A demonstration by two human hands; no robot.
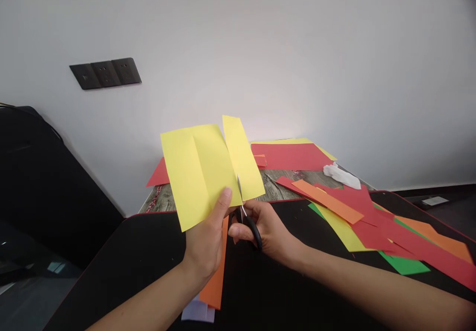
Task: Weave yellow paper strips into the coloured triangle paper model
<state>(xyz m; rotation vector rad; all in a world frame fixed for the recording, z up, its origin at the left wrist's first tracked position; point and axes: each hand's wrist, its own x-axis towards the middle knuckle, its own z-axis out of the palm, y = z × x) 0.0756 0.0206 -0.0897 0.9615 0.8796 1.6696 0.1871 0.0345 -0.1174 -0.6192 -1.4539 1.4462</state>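
Observation:
A yellow sheet of paper with a faint crease is held up in my left hand, thumb on its face near the lower edge. A slit splits a narrow strip from the sheet's right side; whether any paper still joins them I cannot tell. My right hand grips black-handled scissors, whose blades point upward at the bottom of the slit. An orange paper strip lies below my left hand, with a pale lilac paper beneath it.
Red, orange, yellow and green paper pieces are heaped on the right of the black mat. A crumpled white tissue lies behind them. Large red sheets rest by the wall, which bears black sockets. A black object stands at left.

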